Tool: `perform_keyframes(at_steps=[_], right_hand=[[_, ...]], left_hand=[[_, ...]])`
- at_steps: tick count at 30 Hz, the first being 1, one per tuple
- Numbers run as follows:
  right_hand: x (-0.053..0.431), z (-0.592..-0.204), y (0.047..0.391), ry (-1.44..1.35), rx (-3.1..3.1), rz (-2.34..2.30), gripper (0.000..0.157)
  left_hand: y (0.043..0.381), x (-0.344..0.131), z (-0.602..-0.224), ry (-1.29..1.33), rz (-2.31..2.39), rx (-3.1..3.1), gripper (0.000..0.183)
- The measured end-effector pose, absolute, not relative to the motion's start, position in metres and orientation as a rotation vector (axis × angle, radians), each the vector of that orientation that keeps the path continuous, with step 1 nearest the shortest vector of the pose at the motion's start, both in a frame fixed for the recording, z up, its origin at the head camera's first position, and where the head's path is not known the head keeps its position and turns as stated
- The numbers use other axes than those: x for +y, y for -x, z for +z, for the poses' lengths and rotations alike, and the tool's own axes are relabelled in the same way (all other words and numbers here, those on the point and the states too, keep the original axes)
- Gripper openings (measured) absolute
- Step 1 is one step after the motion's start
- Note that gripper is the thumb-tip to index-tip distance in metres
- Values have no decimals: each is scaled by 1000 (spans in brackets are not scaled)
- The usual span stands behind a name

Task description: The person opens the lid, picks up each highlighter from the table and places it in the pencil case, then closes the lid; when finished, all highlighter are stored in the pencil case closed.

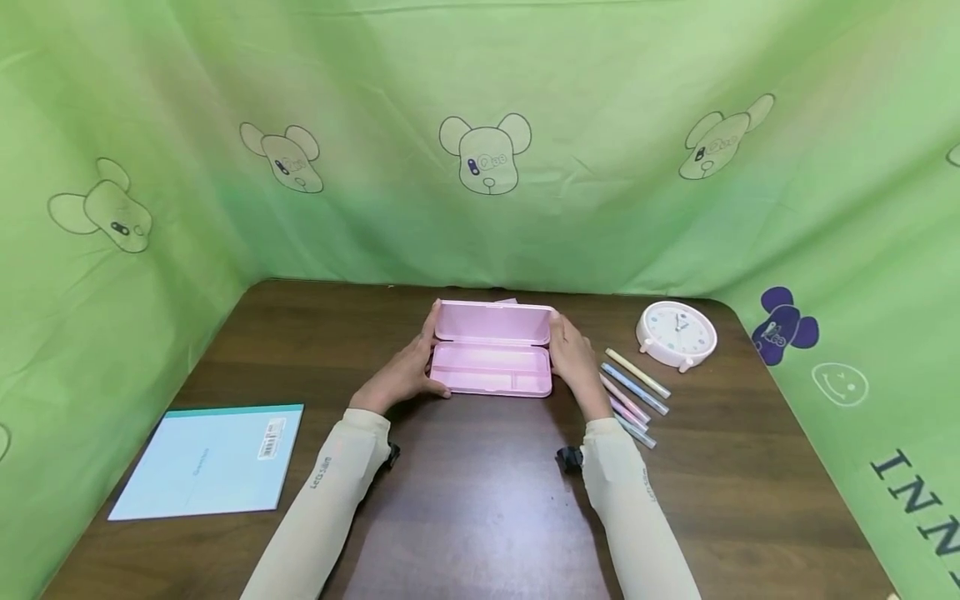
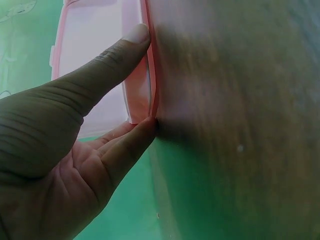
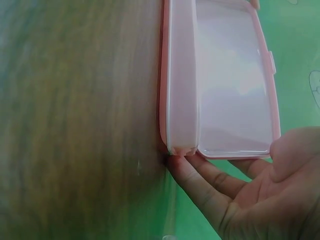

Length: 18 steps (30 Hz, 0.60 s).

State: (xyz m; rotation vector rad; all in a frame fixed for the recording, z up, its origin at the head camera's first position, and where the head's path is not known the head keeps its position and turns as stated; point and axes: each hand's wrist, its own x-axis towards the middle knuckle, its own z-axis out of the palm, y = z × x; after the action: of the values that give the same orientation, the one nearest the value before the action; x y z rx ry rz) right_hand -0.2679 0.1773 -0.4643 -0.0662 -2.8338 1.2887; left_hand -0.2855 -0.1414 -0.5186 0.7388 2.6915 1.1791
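A pink pencil case [image 1: 492, 358] stands on the table with its lid [image 1: 493, 323] raised, showing a long compartment and smaller ones with nothing in them. At its left end, my left hand [image 1: 405, 371] grips it, thumb on the front edge and fingers along the end and lid. The left wrist view shows that thumb [image 2: 117, 57] across the case's rim. My right hand [image 1: 573, 358] holds the right end; in the right wrist view its fingers [image 3: 200, 187] touch the base's end and the thumb lies at the lid's corner.
Several pastel markers [image 1: 633, 385] lie right of my right hand, partly hidden by it. Behind them stands a white round clock [image 1: 678, 329]. A light blue notebook [image 1: 217, 458] lies at the left. Green printed cloth [image 1: 375, 225] hangs around the brown table [image 1: 480, 500].
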Motion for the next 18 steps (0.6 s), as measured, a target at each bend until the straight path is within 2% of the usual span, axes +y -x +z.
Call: perform_keyframes(at_steps=[5, 8, 15, 18], right_hand=[[178, -466, 269, 59, -2831, 1311, 70], [179, -467, 270, 54, -2830, 1325, 69], [182, -468, 271, 22, -2801, 1364, 72], [182, -468, 271, -13, -2781, 1334, 71]], left_hand=[[263, -133, -479, -680, 1156, 2682, 155], [257, -130, -473, -660, 1154, 2682, 153], [281, -137, -513, -672, 1129, 2762, 165], [281, -139, -512, -670, 1142, 2750, 164]])
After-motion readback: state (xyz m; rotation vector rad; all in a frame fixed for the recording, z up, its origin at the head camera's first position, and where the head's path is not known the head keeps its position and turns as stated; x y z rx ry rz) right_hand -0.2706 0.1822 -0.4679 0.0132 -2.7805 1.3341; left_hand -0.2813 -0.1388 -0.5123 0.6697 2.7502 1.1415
